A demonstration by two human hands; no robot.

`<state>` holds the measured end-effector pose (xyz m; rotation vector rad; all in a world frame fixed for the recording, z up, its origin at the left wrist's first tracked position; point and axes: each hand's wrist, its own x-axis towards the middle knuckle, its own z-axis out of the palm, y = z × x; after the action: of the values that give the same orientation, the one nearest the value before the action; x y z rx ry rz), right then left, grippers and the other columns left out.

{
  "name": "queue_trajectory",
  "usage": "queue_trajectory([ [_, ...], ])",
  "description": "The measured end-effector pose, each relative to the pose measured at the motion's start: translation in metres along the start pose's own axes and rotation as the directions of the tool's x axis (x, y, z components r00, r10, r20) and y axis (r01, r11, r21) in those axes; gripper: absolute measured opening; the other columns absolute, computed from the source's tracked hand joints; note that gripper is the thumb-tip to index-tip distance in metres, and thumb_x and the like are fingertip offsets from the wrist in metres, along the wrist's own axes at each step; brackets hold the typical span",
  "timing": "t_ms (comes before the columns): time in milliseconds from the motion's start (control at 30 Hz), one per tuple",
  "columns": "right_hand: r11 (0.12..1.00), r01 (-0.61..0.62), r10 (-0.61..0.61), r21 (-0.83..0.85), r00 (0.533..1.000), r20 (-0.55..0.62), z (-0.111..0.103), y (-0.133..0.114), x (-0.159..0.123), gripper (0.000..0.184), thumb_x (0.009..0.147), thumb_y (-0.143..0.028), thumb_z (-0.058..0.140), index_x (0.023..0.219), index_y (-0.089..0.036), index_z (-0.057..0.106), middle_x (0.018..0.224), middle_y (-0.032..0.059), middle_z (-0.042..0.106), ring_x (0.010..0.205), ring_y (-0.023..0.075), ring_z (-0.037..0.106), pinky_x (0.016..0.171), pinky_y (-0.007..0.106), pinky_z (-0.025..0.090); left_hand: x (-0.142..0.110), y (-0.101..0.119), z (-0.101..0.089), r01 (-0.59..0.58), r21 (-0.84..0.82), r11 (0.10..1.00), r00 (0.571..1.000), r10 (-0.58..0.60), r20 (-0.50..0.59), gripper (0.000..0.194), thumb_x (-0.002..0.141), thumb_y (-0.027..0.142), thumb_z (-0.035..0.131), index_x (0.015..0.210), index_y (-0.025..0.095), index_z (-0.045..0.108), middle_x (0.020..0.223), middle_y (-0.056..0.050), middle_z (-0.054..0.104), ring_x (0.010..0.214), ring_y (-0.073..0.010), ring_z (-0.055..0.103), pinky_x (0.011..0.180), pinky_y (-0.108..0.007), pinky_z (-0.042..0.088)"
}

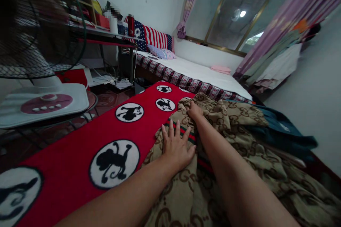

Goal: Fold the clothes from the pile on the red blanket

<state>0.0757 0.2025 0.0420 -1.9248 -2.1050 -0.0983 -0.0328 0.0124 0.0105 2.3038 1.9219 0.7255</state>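
Note:
A tan garment with a brown letter pattern and a green and red stripe lies rumpled before me. My left hand rests flat on it near the stripe, palm down with the fingers spread. Farther out, my right hand has its fingers curled into the gathered fabric at the garment's far end; the fingertips are partly hidden in the folds. Under the garment is a red cloth printed with black monkey figures in white circles. More of the patterned fabric spreads out to the right of my right forearm.
A dark teal cloth lies at the right. On the left a fan stands on a stool. Behind are a cluttered desk and a bed with a flag-patterned pillow. Clothes hang beside the window curtain.

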Motion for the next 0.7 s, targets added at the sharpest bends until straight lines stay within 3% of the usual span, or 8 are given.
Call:
queue_trajectory([
  [100,0.996,0.090,-0.090,-0.011,0.995,-0.045,-0.034,0.019,0.004,0.033,0.088,-0.045,0.054,0.113,-0.024,0.061,0.108,0.0044,0.068,0.094,0.0176,0.061,0.079,0.025,0.044,0.000,-0.001,0.001,-0.003,0.002,1.000,1.000,0.003,-0.005,0.069,0.083,0.067,0.042,0.144,0.035,0.040,0.155,-0.007,0.029,0.144,-0.0422,0.008,0.109,-0.068,-0.004],
  [200,0.996,0.027,-0.043,-0.085,0.981,-0.191,-0.082,0.062,-0.001,0.034,0.093,-0.031,0.042,0.121,-0.018,0.056,0.121,0.0128,0.060,0.108,0.0232,0.054,0.091,0.034,0.040,0.000,-0.001,0.001,-0.015,0.013,1.000,1.000,0.015,0.005,0.068,0.083,0.065,0.043,0.144,0.034,0.041,0.156,-0.009,0.028,0.143,-0.0431,0.010,0.109,-0.068,-0.005],
  [267,0.968,-0.114,0.040,-0.221,0.948,-0.316,-0.109,0.099,-0.009,0.036,0.088,-0.028,0.049,0.120,-0.011,0.056,0.122,0.0206,0.057,0.115,0.0316,0.049,0.095,0.045,0.035,0.000,0.000,0.001,-0.018,0.023,1.000,1.000,0.018,0.001,0.067,0.084,0.064,0.042,0.143,0.033,0.042,0.156,-0.011,0.028,0.143,-0.0434,0.010,0.109,-0.068,-0.005],
  [333,0.893,-0.312,0.177,-0.325,0.906,-0.384,-0.124,0.136,-0.018,0.057,0.077,-0.039,0.065,0.123,-0.007,0.053,0.126,0.0254,0.053,0.120,0.0385,0.043,0.096,0.054,0.033,0.000,0.000,0.001,-0.015,0.030,0.999,1.000,0.015,0.001,0.066,0.085,0.063,0.042,0.143,0.033,0.043,0.155,-0.011,0.028,0.143,-0.0431,0.011,0.109,-0.068,-0.005],
  [400,0.813,-0.490,0.373,-0.316,0.853,-0.365,-0.128,0.164,-0.027,0.079,0.067,-0.054,0.072,0.126,-0.005,0.052,0.133,0.0295,0.045,0.125,0.0435,0.037,0.095,0.060,0.033,0.000,0.001,0.000,-0.008,0.034,0.999,1.000,0.008,0.009,0.065,0.085,0.063,0.042,0.143,0.033,0.042,0.155,-0.010,0.029,0.143,-0.0426,0.011,0.109,-0.068,-0.005],
  [467,0.763,-0.592,0.517,-0.258,0.799,-0.306,-0.126,0.181,-0.034,0.084,0.064,-0.063,0.071,0.124,-0.006,0.056,0.137,0.0321,0.040,0.128,0.0461,0.032,0.094,0.062,0.033,0.001,0.001,0.000,-0.006,0.038,0.999,1.000,0.005,0.016,0.065,0.085,0.063,0.042,0.143,0.034,0.042,0.155,-0.009,0.029,0.144,-0.0419,0.011,0.109,-0.067,-0.005],
  [533,0.760,-0.603,0.536,-0.240,0.792,-0.293,-0.122,0.186,-0.040,0.073,0.067,-0.060,0.069,0.117,-0.008,0.061,0.137,0.0310,0.041,0.129,0.0450,0.032,0.094,0.062,0.033,0.001,0.001,-0.001,-0.008,0.038,0.999,1.000,0.007,0.019,0.065,0.085,0.064,0.040,0.143,0.034,0.042,0.155,-0.008,0.030,0.144,-0.0413,0.011,0.109,-0.067,-0.005],
  [700,0.840,-0.457,0.391,-0.291,0.884,-0.257,-0.142,0.176,-0.053,0.021,0.075,-0.031,0.061,0.083,-0.014,0.071,0.101,0.0176,0.065,0.105,0.0321,0.056,0.093,0.054,0.036,0.001,-0.001,-0.001,-0.018,0.037,0.999,1.000,0.018,0.011,0.065,0.084,0.064,0.041,0.141,0.033,0.045,0.155,-0.009,0.030,0.144,-0.0408,0.012,0.110,-0.065,-0.004],
])
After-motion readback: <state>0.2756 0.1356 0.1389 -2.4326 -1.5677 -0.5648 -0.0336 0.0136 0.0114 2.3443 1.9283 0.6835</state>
